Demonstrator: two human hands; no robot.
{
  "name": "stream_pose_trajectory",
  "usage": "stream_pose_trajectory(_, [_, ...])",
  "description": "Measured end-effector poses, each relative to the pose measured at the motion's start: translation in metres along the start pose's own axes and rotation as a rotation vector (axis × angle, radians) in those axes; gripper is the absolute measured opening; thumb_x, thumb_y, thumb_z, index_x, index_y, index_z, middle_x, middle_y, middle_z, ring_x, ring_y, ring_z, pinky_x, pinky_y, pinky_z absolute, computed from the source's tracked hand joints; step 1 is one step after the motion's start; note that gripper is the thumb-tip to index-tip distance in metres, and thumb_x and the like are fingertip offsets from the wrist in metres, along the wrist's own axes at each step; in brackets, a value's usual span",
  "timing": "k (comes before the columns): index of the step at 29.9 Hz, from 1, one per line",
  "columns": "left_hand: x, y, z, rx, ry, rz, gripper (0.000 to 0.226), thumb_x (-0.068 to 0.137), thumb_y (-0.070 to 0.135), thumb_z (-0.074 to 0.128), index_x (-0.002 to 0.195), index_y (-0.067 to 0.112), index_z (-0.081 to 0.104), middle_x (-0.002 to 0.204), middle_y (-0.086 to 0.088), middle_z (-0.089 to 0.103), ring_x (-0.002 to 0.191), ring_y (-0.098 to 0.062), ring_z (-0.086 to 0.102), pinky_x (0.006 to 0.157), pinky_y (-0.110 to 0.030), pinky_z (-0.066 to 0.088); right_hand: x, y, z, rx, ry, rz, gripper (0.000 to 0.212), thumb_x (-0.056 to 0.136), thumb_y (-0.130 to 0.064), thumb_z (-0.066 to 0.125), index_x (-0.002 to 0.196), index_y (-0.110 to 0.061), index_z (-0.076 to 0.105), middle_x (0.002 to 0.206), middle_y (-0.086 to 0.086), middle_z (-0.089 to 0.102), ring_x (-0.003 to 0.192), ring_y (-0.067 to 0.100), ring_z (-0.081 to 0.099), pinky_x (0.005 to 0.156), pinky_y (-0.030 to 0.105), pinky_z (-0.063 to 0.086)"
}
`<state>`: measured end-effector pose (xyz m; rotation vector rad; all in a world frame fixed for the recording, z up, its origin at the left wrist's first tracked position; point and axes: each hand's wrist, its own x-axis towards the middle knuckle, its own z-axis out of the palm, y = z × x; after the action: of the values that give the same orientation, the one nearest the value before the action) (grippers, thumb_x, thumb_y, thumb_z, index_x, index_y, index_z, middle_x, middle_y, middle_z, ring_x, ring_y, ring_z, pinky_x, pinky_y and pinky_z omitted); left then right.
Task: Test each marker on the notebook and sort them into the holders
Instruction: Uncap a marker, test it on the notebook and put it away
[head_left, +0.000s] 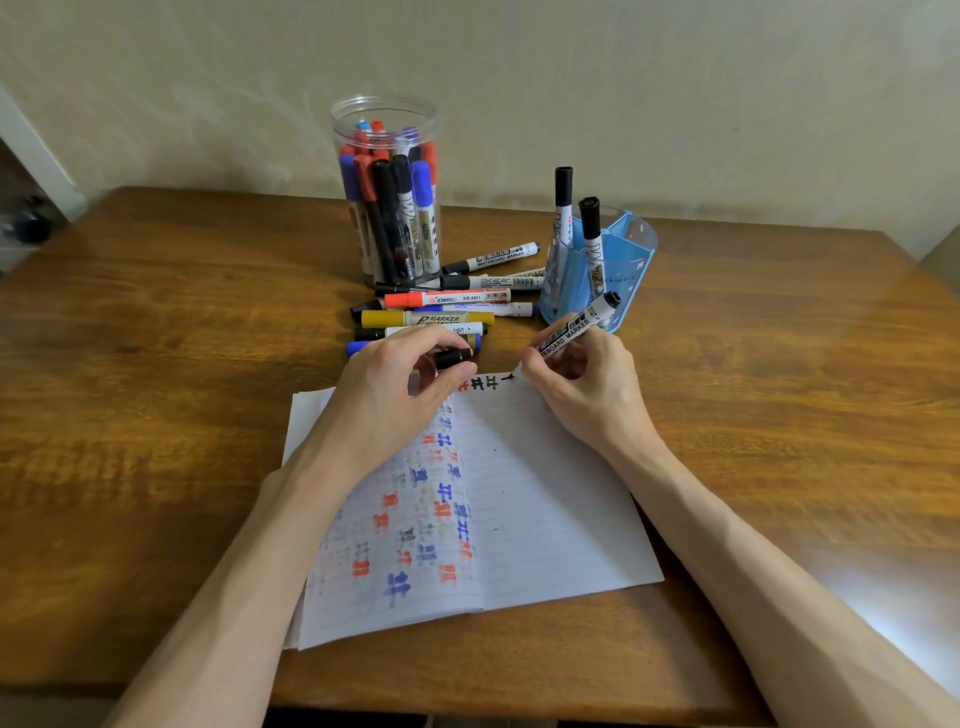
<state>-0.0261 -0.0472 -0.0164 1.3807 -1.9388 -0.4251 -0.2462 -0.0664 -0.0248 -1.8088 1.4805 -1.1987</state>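
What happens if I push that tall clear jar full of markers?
Probably heavy for its size: the clear jar is packed with markers. Being tall and narrow, it could tip if pushed near the rim. Its smooth plastic may feel slippery.

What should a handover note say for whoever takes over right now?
Right hand grips an uncapped black marker, tip on the notebook at its top edge, beside a short fresh line.
Left hand pinches a black cap over the notebook.
Done: many test marks on the page; jar packed with markers; blue holder has two.
Left: finish this test, cap and sort it, then the pile by the jar.
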Motion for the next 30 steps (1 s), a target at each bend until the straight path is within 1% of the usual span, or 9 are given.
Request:
stream_pose_trajectory(5, [-0.0002, 0.0007, 0.0003, 0.006, -0.004, -0.003, 0.027, 0.095, 0.041, 0.066, 0.119, 0.031, 0.068, 0.116, 0.017, 0.066, 0.103, -0.004, 0.061, 0.080, -0.031, 0.059, 0.0033, 0.0033, -0.0009, 0.072, 0.018, 0.026, 0.006, 0.089, -0.018, 0.074, 0.084, -0.018, 0.071, 0.067, -0.007, 0.070, 0.064, 0.012, 0.068, 0.060, 0.024, 0.053])
stream_pose_trajectory(8, [0.0002, 0.0012, 0.0001, -0.001, -0.002, -0.006, 0.027, 0.095, 0.040, 0.067, 0.119, 0.030, 0.068, 0.116, 0.015, 0.067, 0.105, -0.004, 0.061, 0.081, -0.032, 0.060, 0.0031, 0.0032, 0.0000, 0.067, -0.005, 0.025, 0.005, 0.089, -0.019, 0.074, 0.085, -0.018, 0.073, 0.070, -0.007, 0.073, 0.067, 0.014, 0.072, 0.062, 0.027, 0.057])
stream_pose_trajectory(12, [0.0001, 0.0017, -0.0003, 0.005, 0.001, -0.005, 0.026, 0.095, 0.039, 0.067, 0.119, 0.030, 0.068, 0.116, 0.014, 0.067, 0.104, -0.005, 0.062, 0.081, -0.033, 0.060, 0.0012, 0.0008, 0.0009, 0.031, -0.044, -0.010, 0.007, 0.090, -0.020, 0.075, 0.085, -0.019, 0.071, 0.067, -0.007, 0.071, 0.061, 0.009, 0.066, 0.057, 0.025, 0.054])
stream_pose_trajectory(17, [-0.0002, 0.0009, 0.0000, 0.012, 0.007, -0.004, 0.026, 0.095, 0.039, 0.067, 0.119, 0.029, 0.068, 0.117, 0.014, 0.067, 0.104, -0.004, 0.062, 0.080, -0.031, 0.060, 0.0003, 0.0009, -0.0005, 0.017, -0.001, -0.004, 0.009, 0.088, -0.017, 0.074, 0.082, -0.018, 0.068, 0.066, -0.007, 0.064, 0.058, 0.002, 0.054, 0.055, 0.018, 0.046])
stream_pose_trajectory(19, [-0.0002, 0.0010, 0.0003, 0.008, 0.011, -0.006, 0.027, 0.095, 0.040, 0.066, 0.120, 0.029, 0.068, 0.117, 0.014, 0.067, 0.105, -0.004, 0.061, 0.080, -0.029, 0.059, 0.0011, 0.0021, -0.0014, 0.032, 0.004, -0.003, 0.008, 0.089, -0.016, 0.074, 0.083, -0.018, 0.069, 0.067, -0.008, 0.065, 0.059, 0.005, 0.057, 0.057, 0.022, 0.049])
stream_pose_trajectory(22, [0.0001, 0.0011, 0.0002, 0.002, 0.016, -0.004, 0.027, 0.095, 0.040, 0.066, 0.120, 0.030, 0.068, 0.117, 0.017, 0.065, 0.105, -0.002, 0.060, 0.080, -0.025, 0.058, 0.0029, 0.0045, -0.0013, 0.060, 0.018, 0.005, 0.005, 0.088, -0.018, 0.073, 0.084, -0.018, 0.071, 0.071, -0.003, 0.071, 0.068, 0.018, 0.070, 0.067, 0.038, 0.060])
stream_pose_trajectory(24, [0.0002, 0.0008, 0.0000, -0.001, 0.016, -0.001, 0.027, 0.095, 0.041, 0.066, 0.120, 0.030, 0.068, 0.116, 0.018, 0.065, 0.105, -0.002, 0.060, 0.079, -0.024, 0.058, 0.0027, 0.0046, -0.0009, 0.051, 0.014, 0.006, 0.005, 0.089, -0.020, 0.073, 0.084, -0.021, 0.072, 0.071, -0.002, 0.073, 0.067, 0.021, 0.071, 0.066, 0.041, 0.060])
stream_pose_trajectory(27, [0.0000, -0.0001, -0.0003, 0.007, 0.017, 0.000, 0.027, 0.095, 0.042, 0.065, 0.120, 0.031, 0.067, 0.115, 0.020, 0.064, 0.103, -0.002, 0.061, 0.078, -0.024, 0.058, 0.0021, 0.0039, -0.0005, 0.060, -0.017, 0.004, 0.006, 0.091, -0.023, 0.073, 0.086, -0.021, 0.071, 0.070, -0.003, 0.073, 0.062, 0.018, 0.071, 0.061, 0.037, 0.060])
stream_pose_trajectory(30, [0.0004, -0.0008, 0.0003, 0.013, 0.014, 0.005, 0.028, 0.095, 0.042, 0.065, 0.120, 0.032, 0.067, 0.114, 0.021, 0.063, 0.103, -0.002, 0.060, 0.078, -0.022, 0.057, 0.0021, 0.0028, 0.0002, 0.031, -0.039, -0.001, 0.005, 0.090, -0.021, 0.074, 0.086, -0.019, 0.072, 0.067, -0.009, 0.070, 0.061, 0.008, 0.068, 0.058, 0.022, 0.054])
